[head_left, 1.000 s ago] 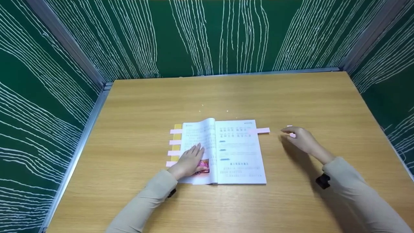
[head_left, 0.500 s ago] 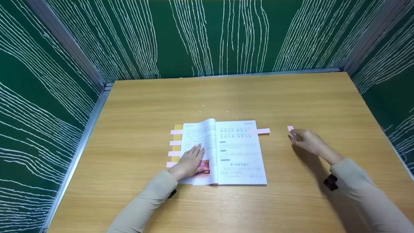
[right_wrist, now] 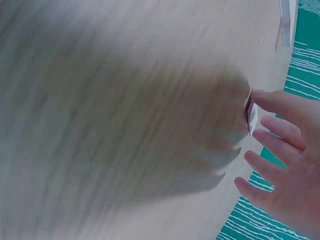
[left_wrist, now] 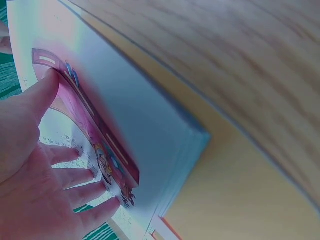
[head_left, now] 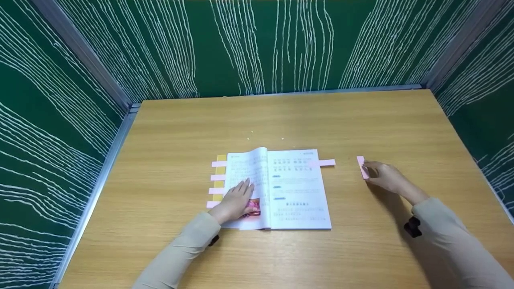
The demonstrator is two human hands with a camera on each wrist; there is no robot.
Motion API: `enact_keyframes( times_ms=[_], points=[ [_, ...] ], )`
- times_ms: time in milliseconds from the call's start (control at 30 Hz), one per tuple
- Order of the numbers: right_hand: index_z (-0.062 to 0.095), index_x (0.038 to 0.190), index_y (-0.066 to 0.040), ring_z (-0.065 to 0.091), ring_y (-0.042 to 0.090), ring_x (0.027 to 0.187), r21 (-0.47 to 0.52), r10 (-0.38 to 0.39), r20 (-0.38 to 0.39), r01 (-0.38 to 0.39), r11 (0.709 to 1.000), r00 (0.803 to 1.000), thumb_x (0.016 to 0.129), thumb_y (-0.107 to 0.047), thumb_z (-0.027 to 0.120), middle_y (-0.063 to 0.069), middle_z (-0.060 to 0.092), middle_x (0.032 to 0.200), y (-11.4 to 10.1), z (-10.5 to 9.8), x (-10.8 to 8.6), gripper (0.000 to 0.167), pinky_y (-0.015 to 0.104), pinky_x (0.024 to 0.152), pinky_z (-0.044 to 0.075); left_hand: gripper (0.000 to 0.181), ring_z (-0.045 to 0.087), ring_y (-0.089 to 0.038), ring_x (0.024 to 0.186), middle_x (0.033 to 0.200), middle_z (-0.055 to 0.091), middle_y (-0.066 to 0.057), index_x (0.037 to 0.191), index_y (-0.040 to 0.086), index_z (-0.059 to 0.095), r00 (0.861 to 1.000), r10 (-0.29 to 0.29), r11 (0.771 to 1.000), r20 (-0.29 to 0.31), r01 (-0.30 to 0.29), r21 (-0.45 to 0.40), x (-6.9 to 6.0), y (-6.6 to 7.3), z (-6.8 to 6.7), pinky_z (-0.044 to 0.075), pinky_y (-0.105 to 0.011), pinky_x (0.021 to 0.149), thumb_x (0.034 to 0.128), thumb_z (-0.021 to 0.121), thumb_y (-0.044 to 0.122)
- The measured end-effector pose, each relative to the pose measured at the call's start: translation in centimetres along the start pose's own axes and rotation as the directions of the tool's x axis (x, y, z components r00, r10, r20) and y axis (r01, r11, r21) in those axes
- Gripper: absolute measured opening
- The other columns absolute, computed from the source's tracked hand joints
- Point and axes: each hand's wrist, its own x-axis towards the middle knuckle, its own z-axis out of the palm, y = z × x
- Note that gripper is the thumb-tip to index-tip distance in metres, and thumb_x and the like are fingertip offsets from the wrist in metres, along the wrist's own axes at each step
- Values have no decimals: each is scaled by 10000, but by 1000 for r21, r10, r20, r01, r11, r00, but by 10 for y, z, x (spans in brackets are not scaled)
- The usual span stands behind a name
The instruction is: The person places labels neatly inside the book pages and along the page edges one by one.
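In the head view my left hand (head_left: 235, 200) lies spread on the left page of an open book (head_left: 299, 188), near a red and pink picture (left_wrist: 87, 110). Its fingers are straight in the left wrist view. My right hand (head_left: 387, 176) is to the right of the book. Its thumb and index finger pinch the right side of a small pink sticky note pad (head_left: 362, 166) on the table. In the right wrist view the pad (right_wrist: 250, 112) shows edge-on between the fingertips. The other fingers (right_wrist: 265, 167) are loosely bent.
Several pink tabs (head_left: 218, 177) stick out past the book's left edge over a yellow cover (head_left: 221, 157). One pink tab (head_left: 327, 162) sticks out on the right. Small white specks dot the wooden table (head_left: 180, 132). Green walls (head_left: 265, 44) with white lines enclose it.
My right hand has moved slightly right and down from over the sticky note pad to its right side, so more of the pad shows. The left hand and book have stayed still.
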Motion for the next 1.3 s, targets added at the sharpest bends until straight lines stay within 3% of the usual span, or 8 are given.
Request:
enact_keyframes(
  times_ms=[267,300,400,633,1033,1300],
  points=[
    [480,1154,147,345,503,1130,40,-12,-14,13,999,1000,780,-50,618,339,390,1246,6,2,-1,445,581,924,282,720,184,-346,1305,1434,166,-222,1380,-21,217,1000,9,1000,-11,-9,3,0,0,1,219,-440,1042,871,486,412],
    [496,1146,135,369,472,1136,30,-20,-35,21,999,999,784,-75,629,324,411,1240,6,3,-1,439,523,953,303,718,195,-350,1301,1430,176,-224,1375,-24,228,1000,13,1000,-18,-13,5,0,0,1,228,-444,1037,868,493,408],
    [509,1135,132,380,465,1133,34,-26,-48,28,999,998,789,-85,631,319,422,1234,8,3,-2,427,518,952,309,722,205,-353,1297,1426,191,-225,1370,-26,242,1000,14,1000,-26,-14,2,-1,0,0,245,-449,1029,862,491,422],
    [493,1146,145,336,501,1141,14,25,18,-26,1000,1000,804,-34,593,332,387,1254,5,1,0,398,579,933,274,726,182,-343,1307,1433,176,-217,1379,-19,226,1000,1,1000,-9,-1,-3,-1,1,-1,230,-445,1037,870,463,441],
    [515,1138,129,348,497,1137,22,53,26,-54,998,998,815,-50,589,332,401,1243,4,-2,-1,376,578,938,271,721,201,-353,1298,1424,187,-233,1370,-40,233,999,20,1000,-28,-20,10,-1,1,-1,225,-444,1039,865,505,396],
    [547,1100,128,410,493,1086,9,3,-5,-3,1000,1000,813,-41,587,338,459,1176,5,-4,-2,335,573,909,310,750,200,-359,1296,1428,175,-230,1374,-38,220,1000,14,1000,-24,-14,0,-1,1,-1,233,-456,1032,860,478,444]
  ],
)
